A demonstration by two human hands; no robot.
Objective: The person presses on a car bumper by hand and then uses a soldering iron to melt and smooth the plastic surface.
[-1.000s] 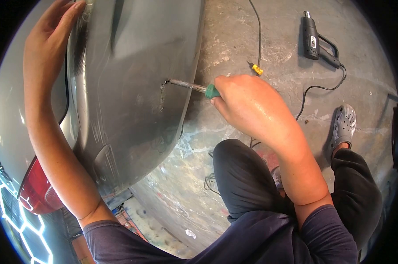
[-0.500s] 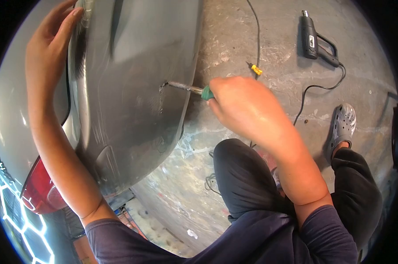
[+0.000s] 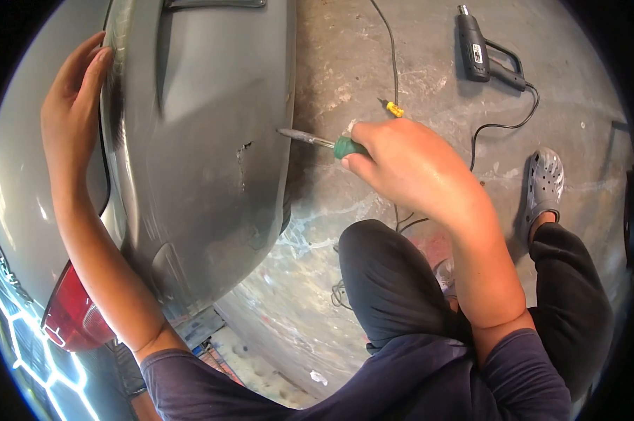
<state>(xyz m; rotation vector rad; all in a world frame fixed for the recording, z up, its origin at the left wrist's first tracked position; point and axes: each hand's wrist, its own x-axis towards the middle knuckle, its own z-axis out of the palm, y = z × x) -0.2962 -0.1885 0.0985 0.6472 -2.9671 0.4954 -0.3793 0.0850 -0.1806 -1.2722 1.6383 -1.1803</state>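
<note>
My right hand (image 3: 408, 151) is closed round the green handle of a soldering iron (image 3: 306, 137). Its dark pointed tip is at the grey bumper's outer edge, to the right of a jagged crack (image 3: 244, 161). My left hand (image 3: 75, 91) lies along the top edge of the bumper (image 3: 205, 224), beside the gap to the car body, its fingers extended and nothing held in them. Scratches mark the bumper below the crack.
A black heat gun (image 3: 477, 52) with a cord lies on the concrete floor at the upper right. Nearer lies a small yellow-handled tool (image 3: 394, 109) by a black cable (image 3: 393, 49). A red tail light (image 3: 71, 309) is under my left forearm.
The soldering iron's tip has drawn away from the crack, rightward to the bumper's edge. The view has shifted slightly; my left hand stays on the bumper's top edge.
</note>
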